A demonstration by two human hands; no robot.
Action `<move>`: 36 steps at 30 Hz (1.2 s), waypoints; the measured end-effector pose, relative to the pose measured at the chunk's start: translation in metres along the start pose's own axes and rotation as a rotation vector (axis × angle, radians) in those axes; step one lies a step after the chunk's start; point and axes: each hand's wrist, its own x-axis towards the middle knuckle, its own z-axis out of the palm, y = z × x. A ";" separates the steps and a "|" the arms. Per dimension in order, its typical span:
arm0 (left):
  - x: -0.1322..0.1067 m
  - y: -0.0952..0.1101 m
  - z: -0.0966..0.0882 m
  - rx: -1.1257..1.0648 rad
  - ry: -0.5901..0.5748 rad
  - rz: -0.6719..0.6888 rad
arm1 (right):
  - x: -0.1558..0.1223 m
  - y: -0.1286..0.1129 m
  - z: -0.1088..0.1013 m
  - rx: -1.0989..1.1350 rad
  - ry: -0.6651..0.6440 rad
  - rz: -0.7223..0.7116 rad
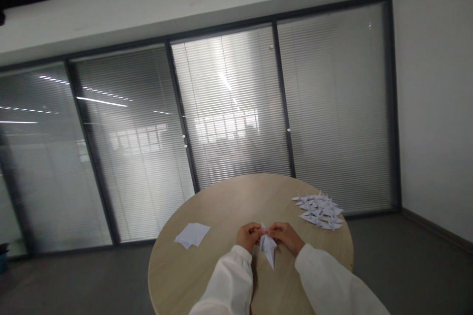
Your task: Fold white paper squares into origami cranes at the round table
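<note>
A partly folded white paper piece [268,247], pointed at its lower end, is held between my two hands over the middle of the round table. My left hand [248,235] pinches its upper left side. On the upper right side, the fingers of my right hand [286,236] are closed on the same paper. Both sets of fingertips nearly meet near its top, so the folds there are partly hidden. To the left lie several flat sheets of white paper [192,235]. A cluster of folded paper cranes [320,210] sits at the table's right side.
The round wooden table [229,197] has its curved edge beyond my hands. Behind it stands a glass partition [236,108] with blinds and dark frames. A white wall [436,98] rises on the right. Grey floor [92,280] surrounds the table.
</note>
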 end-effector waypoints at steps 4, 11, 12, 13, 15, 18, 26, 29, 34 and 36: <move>-0.001 0.001 -0.001 0.105 0.051 0.066 | -0.001 0.001 0.001 -0.019 -0.023 -0.020; -0.002 0.002 -0.001 0.268 0.074 0.192 | -0.002 -0.002 0.002 -0.065 -0.053 -0.067; -0.002 0.002 -0.001 0.302 0.084 0.218 | -0.002 -0.002 0.002 -0.076 -0.063 -0.069; -0.002 0.002 0.000 0.337 0.093 0.242 | -0.002 -0.002 0.002 -0.088 -0.076 -0.073; -0.003 0.002 0.000 0.397 0.103 0.273 | -0.002 -0.001 0.001 -0.102 -0.107 -0.078; -0.004 0.003 0.001 0.442 0.105 0.281 | -0.002 0.001 0.001 -0.093 -0.147 -0.059; -0.004 0.002 0.000 0.543 0.128 0.316 | -0.008 -0.004 0.003 -0.073 -0.213 0.004; -0.003 0.001 -0.001 0.568 0.113 0.324 | -0.010 -0.006 0.004 -0.079 -0.234 0.018; -0.002 0.004 -0.003 0.510 0.107 0.286 | -0.008 -0.005 0.002 -0.073 -0.240 0.019; -0.001 0.005 -0.003 0.361 0.082 0.187 | -0.006 -0.003 0.001 -0.065 -0.200 0.009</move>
